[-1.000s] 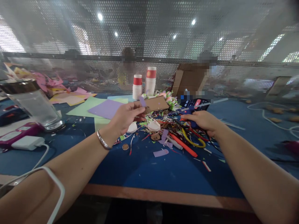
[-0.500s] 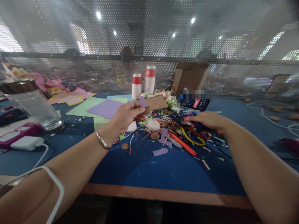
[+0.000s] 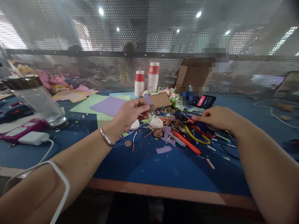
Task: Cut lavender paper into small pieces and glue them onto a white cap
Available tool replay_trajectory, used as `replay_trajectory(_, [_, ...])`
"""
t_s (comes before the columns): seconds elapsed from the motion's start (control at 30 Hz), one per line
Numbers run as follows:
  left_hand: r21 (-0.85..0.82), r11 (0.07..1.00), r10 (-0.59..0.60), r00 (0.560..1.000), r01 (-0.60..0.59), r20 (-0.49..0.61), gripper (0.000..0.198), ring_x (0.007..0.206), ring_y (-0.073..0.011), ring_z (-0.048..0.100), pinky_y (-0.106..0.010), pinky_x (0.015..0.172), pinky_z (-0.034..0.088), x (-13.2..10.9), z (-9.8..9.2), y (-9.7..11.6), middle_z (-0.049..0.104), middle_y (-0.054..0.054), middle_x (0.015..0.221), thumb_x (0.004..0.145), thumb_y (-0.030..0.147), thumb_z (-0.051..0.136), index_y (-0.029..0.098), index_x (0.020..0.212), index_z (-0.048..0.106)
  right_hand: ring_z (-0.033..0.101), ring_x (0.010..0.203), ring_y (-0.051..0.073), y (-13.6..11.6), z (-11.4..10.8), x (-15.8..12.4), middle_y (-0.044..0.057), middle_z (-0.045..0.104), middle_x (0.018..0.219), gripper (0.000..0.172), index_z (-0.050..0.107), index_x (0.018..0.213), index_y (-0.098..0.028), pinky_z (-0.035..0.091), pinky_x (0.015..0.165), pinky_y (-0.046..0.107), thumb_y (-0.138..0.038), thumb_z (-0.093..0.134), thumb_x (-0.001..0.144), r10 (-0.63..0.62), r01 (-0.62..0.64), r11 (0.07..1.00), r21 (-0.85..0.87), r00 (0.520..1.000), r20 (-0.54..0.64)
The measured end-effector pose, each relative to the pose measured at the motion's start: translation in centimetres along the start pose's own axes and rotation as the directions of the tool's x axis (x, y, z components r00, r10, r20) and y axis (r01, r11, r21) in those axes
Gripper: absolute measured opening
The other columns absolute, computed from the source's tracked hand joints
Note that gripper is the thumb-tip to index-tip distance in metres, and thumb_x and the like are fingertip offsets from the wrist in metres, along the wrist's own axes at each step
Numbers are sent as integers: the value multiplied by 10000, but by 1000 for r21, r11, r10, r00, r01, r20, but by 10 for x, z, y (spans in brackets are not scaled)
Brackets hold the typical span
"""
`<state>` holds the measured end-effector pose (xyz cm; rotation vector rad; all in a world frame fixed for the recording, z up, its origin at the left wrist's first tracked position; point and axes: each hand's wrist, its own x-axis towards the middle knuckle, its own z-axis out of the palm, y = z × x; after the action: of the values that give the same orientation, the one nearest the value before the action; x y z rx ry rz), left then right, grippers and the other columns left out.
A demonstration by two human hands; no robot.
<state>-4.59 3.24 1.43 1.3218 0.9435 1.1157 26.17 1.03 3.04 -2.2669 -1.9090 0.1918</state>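
Observation:
Between the thumb and fingers of my left hand point(image 3: 132, 113) is a piece of brown cardboard point(image 3: 161, 101), with a purple paper strip point(image 3: 147, 98) at its near end. My right hand point(image 3: 216, 117) hovers low over the clutter, fingers bent and slightly apart, nothing visible between them. Beneath it lie a dark blue tool point(image 3: 201, 125), partly hidden, and a black cable point(image 3: 225, 147). Around them are a yellow loop handle point(image 3: 198, 137), an orange-red stick point(image 3: 187, 142), white discs point(image 3: 156, 123) and many paper scraps.
Green paper point(image 3: 86, 104) and purple paper point(image 3: 107, 105) lie left of centre. Two stacks of paper cups point(image 3: 139, 88) stand behind. A glass jar point(image 3: 39, 102), a purple power bank point(image 3: 25, 130) and a white cable point(image 3: 64, 177) are left; a phone point(image 3: 206, 102) is right.
My right hand has lifted a little and moved off the blue tool, its fingers loosening. My left hand keeps the cardboard. The whole view has shifted slightly.

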Motion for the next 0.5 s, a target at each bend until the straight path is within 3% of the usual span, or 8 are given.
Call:
replay_trajectory(0.07, [0, 1000, -2, 1000, 2, 0, 66, 636, -82, 613, -248, 643, 484, 0, 0, 0, 618, 2, 750, 872, 119, 661, 129, 819, 623, 480, 546, 177, -8, 0, -2, 112, 636, 640, 389, 605, 617, -193, 330, 597, 371, -497, 659, 854, -37, 35, 999, -17, 992, -119])
replay_trajectory(0.13, [10, 1000, 0, 1000, 0, 6, 66, 641, -85, 615, -250, 637, 478, -1, 0, 0, 623, -1, 754, 870, 125, 662, 132, 819, 621, 541, 623, 186, -20, 4, -7, 97, 679, 737, 301, 640, 718, -195, 354, 625, 352, -457, 650, 865, -118, 121, 993, 11, 980, -159])
replay_trajectory(0.23, [33, 999, 0, 1000, 0, 12, 76, 648, -95, 624, -251, 615, 464, -1, 1, 0, 618, -1, 748, 873, 127, 652, 141, 814, 606, 607, 687, 167, -40, 14, -17, 29, 703, 758, 259, 682, 810, -216, 409, 670, 300, -468, 653, 863, -286, 298, 950, 95, 951, -120])
replay_trajectory(0.33, [55, 999, -3, 1000, 2, 11, 97, 653, -104, 633, -253, 604, 457, -1, 2, 0, 608, 2, 741, 875, 136, 650, 148, 801, 588, 615, 674, 169, -56, 25, -26, 26, 707, 749, 258, 699, 821, -205, 410, 642, 293, -440, 615, 885, -539, 538, 818, 204, 840, -56])
replay_trajectory(0.4, [64, 998, 0, 1000, 0, 11, 94, 661, -105, 636, -252, 605, 457, -1, 2, 0, 610, 1, 751, 873, 144, 655, 148, 806, 590, 631, 698, 169, -62, 29, -30, 24, 720, 779, 216, 708, 843, -203, 417, 652, 286, -394, 616, 886, -605, 594, 770, 233, 796, -29])
replay_trajectory(0.5, [72, 997, 5, 1000, -6, 15, 68, 663, -99, 631, -246, 608, 456, -2, 1, 0, 616, -2, 769, 872, 146, 655, 144, 827, 604, 636, 709, 165, -66, 31, -34, 17, 720, 787, 182, 714, 860, -201, 424, 668, 281, -351, 615, 886, -636, 611, 751, 248, 771, 27])
